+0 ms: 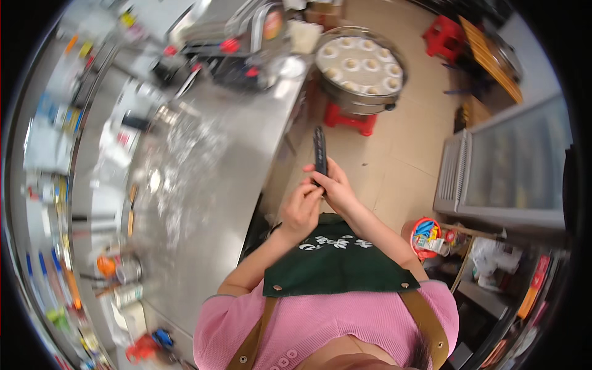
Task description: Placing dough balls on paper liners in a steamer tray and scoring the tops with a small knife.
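Note:
My right hand point(337, 180) is wrapped around a slim black handheld device point(319, 150) with small pale markings on its face; what kind of device it is I cannot tell. It points away from me, above the floor beside the steel worktop point(222, 194). Bent fingers of my left hand point(301, 210) meet at the device's lower end, and part of that end is hidden by them. Beyond the hands, a round steamer tray point(360, 81) carries several pale buns on white papers. A red plastic stool point(351, 121) stands under it.
Crumpled clear plastic film point(185, 157) lies on the worktop. Past it stands a blurred metal machine with red knobs point(230, 45). To my right are a glass-door fridge point(513, 162), a red bucket point(420, 236) of packets and another red stool point(444, 37). Shelves point(76, 152) line the left wall.

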Demonstrator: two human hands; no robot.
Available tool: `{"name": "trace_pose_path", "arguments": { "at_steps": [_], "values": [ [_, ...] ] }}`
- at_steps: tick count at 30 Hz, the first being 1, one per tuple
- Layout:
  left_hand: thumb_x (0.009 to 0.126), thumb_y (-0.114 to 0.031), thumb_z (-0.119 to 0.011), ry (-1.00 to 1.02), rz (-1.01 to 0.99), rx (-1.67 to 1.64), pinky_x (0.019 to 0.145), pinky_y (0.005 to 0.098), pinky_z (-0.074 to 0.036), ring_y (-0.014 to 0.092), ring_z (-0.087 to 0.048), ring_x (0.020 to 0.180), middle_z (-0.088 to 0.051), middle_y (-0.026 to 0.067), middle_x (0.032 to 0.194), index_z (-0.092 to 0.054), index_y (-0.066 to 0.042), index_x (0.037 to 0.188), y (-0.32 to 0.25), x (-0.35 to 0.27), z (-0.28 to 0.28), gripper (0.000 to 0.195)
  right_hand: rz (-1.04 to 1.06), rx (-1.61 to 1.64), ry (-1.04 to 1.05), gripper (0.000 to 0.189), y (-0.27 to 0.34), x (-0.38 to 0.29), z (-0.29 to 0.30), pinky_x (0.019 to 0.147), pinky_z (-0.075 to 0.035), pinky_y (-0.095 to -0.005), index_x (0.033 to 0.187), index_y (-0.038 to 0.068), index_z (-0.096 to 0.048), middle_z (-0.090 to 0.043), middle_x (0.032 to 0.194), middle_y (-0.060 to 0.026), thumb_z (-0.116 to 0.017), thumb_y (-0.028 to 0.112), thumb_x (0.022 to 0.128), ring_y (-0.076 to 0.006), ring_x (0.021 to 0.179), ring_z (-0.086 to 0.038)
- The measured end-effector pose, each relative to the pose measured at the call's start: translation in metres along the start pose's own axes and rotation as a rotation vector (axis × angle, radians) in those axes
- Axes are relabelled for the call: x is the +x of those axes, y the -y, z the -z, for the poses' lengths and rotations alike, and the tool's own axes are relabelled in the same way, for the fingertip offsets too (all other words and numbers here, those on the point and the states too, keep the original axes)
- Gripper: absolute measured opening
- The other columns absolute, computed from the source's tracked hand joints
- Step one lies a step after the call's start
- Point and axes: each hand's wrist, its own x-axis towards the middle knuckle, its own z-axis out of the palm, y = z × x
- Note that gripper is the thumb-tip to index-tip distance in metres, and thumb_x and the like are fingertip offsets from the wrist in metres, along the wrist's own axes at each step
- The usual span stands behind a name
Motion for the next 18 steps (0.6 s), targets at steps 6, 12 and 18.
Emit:
{"name": "trace_pose_path", "arguments": {
  "at_steps": [6,12,18],
  "values": [
    [0.074,0.003,-0.066,0.339,0.075,-0.355,0.069,0.033,-0.051,0.028,-0.062,0.082,-0.06,0.0131,0.094,-0.063,0.0,0.096,-0.028,0.028,-0.105,0.023,0.171,0.037,-0.554,0.031,0.036,-0.066,0.144,0.058,-0.055,-0.0273,0.119,-0.002,-0.041,-0.061,0.1,-0.0166,-0.048,0.017,0.095,-0.018,0.067,-0.064],
    [0.076,0.0,-0.064,0.498,0.112,-0.445,0.065,0.0328,-0.049,0.025,-0.061,0.073,-0.058,0.0118,0.086,-0.061,0.0,0.091,-0.006,0.084,-0.199,0.015,0.197,-0.047,-0.882,0.033,0.059,-0.065,0.232,0.036,-0.04,-0.0226,0.095,0.001,-0.052,-0.055,0.061,-0.0069,-0.043,0.032,0.098,-0.0117,0.04,-0.05],
    [0.079,-0.005,-0.065,0.586,0.188,-0.449,0.061,0.0312,-0.049,0.022,-0.06,0.065,-0.059,0.0106,0.084,-0.064,-0.002,0.092,0.019,0.132,-0.302,0.014,0.101,-0.097,-0.895,0.041,0.115,-0.019,0.309,0.034,-0.034,-0.0231,0.087,0.004,-0.05,-0.048,0.053,-0.0031,-0.037,0.04,0.098,-0.0112,0.035,-0.042]
  ]
}}
